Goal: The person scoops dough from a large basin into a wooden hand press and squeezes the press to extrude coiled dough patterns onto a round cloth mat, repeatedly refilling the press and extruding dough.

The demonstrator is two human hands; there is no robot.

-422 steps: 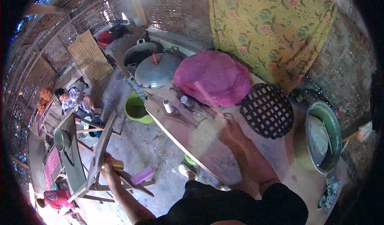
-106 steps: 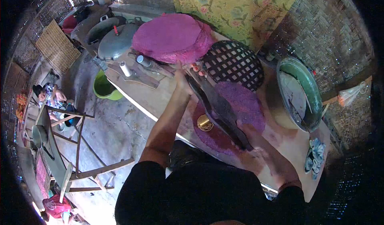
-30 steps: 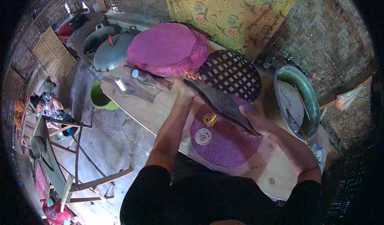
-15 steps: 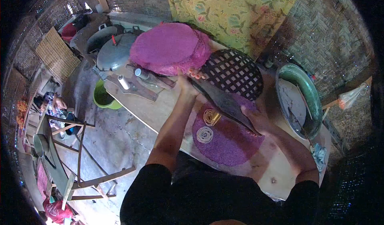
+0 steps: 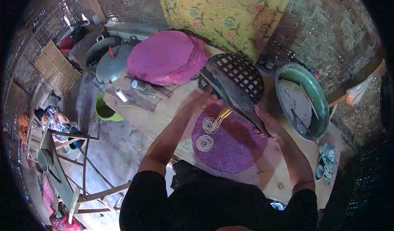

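My right hand [image 5: 269,125] grips the near end of the dark wooden tool [image 5: 238,96], held aslant over the purple mat [image 5: 234,159] on the counter [image 5: 271,186]; my left hand [image 5: 207,99] blurs near its far end, so I cannot tell whether it is closed. I'd best hold the gold cylinder [image 5: 225,113] low and steady, so its strands [image 5: 216,123] fall evenly. I count one tool, one cylinder and two pale coils [image 5: 204,143] on the mat.

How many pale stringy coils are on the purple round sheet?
2: one coil by the golden tube, another coil just below it in view. The dark board may hide more.
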